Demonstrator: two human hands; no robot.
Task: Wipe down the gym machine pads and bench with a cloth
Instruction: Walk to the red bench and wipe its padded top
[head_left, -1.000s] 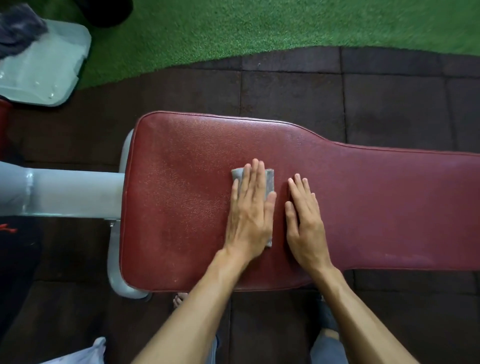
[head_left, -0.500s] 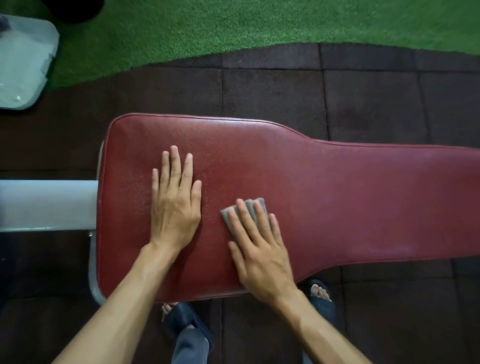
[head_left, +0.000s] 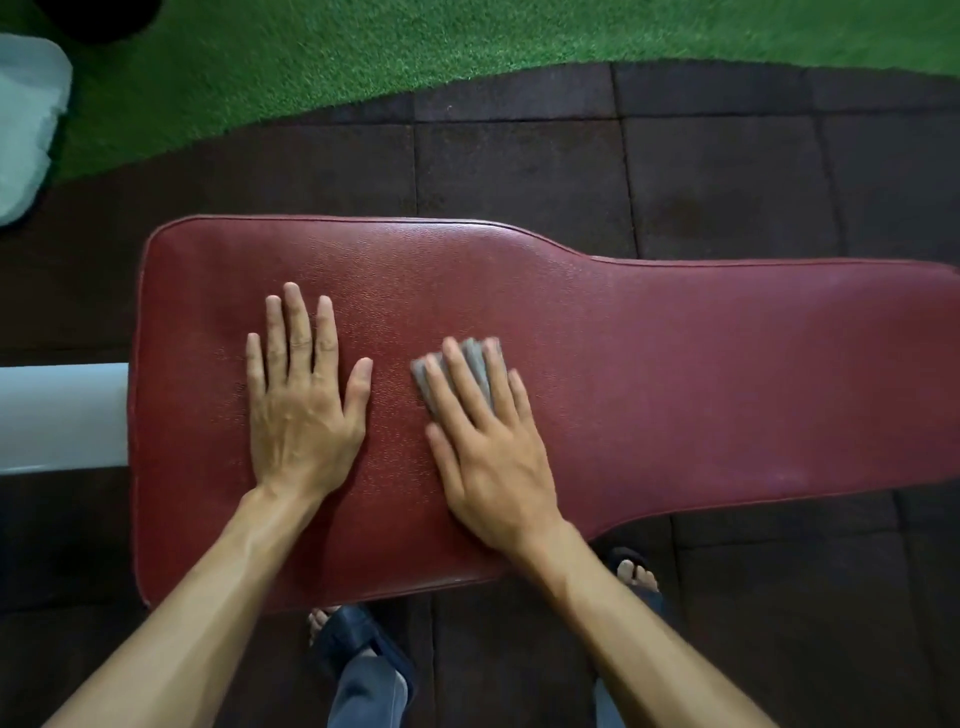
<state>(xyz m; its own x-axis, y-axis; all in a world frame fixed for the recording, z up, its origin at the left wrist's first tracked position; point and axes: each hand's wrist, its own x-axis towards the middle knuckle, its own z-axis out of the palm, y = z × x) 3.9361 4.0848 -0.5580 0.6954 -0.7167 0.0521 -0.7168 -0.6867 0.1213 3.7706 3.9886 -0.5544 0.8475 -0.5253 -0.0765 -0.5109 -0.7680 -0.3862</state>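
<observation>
While we lean over red bench pad (head_left: 649, 374), both palms lie flat on it. Our right hand (head_left: 491, 457) presses grey cloth (head_left: 470, 371) with straight fingers; cloth sits under fingertips, edges peeking out at far side, near pad's middle. Nothing clenched, no pinch on cloth. Our left hand (head_left: 298, 405) rests flat, fingers spread, bare on pad, just beside right hand, not touching cloth. White frame tube (head_left: 62, 415) meets pad's left end. Dark floor tiles (head_left: 727, 171) around; green turf (head_left: 467, 36) beyond.
</observation>
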